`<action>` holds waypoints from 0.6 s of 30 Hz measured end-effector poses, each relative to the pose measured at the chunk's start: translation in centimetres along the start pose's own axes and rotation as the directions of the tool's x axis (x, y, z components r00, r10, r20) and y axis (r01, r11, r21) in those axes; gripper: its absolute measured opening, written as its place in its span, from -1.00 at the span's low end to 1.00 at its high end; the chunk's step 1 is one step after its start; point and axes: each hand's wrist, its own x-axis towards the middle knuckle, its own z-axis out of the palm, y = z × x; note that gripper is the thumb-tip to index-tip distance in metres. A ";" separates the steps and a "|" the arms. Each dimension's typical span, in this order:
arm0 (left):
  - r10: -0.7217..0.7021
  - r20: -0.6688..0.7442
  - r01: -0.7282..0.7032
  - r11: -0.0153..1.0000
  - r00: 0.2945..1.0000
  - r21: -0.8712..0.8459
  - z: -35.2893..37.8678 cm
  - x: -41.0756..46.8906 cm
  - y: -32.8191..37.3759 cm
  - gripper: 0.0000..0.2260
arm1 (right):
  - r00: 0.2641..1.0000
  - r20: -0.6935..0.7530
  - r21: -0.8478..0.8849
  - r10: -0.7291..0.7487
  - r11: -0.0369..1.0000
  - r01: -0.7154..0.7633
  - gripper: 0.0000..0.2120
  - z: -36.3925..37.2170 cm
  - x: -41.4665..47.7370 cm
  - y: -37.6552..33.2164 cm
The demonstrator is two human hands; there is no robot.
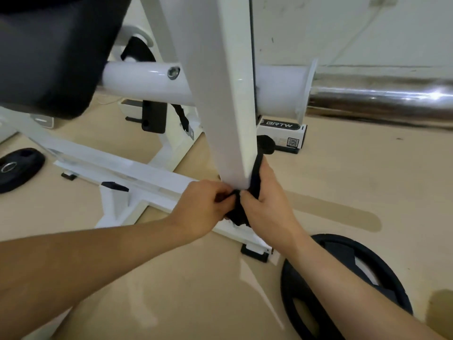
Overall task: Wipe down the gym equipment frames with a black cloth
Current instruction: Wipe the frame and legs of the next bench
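Cloth [237, 212] at post [230, 94] base (weight plate [343, 285] nearby, right)

Your left grip [203, 207] and right grip [267, 200] crowd the foot of the white post [232, 94], both holding the black cloth [255, 177], so the corner with the base rail [137, 173] is tight. Higher up, the round crossbar [147, 82] and the chrome sleeve [380, 99] cross the post, and the black pad [49, 52] overhangs the left side. Right of the post the floor [343, 173] is free up to the wall [343, 33]. A weight plate [343, 278] lies flat beside your right forearm.
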 end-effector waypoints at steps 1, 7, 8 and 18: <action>0.011 0.002 -0.011 1.000 1.000 -0.027 -1.0 -0.1 0.8 -0.81 | 0.998 -0.003 -0.022 -0.058 0.998 0.058 -0.29 -0.4 -0.1 -0.9; -0.040 -0.064 0.035 0.996 0.997 -0.080 -4.5 -1.8 0.6 -0.78 | 0.997 0.073 -0.479 0.035 0.878 0.004 -0.06 -1.3 0.8 0.3; -0.065 -0.102 0.053 0.992 0.993 -0.118 -4.6 -1.9 0.5 -0.77 | 0.996 0.067 -0.481 0.053 0.876 -0.015 -0.12 -1.2 1.1 1.0; 0.517 -0.228 -0.496 0.856 0.825 0.147 -4.1 -2.9 2.7 -0.69 | 0.990 0.049 -0.870 -0.130 0.481 0.106 -0.53 -1.1 0.7 -7.2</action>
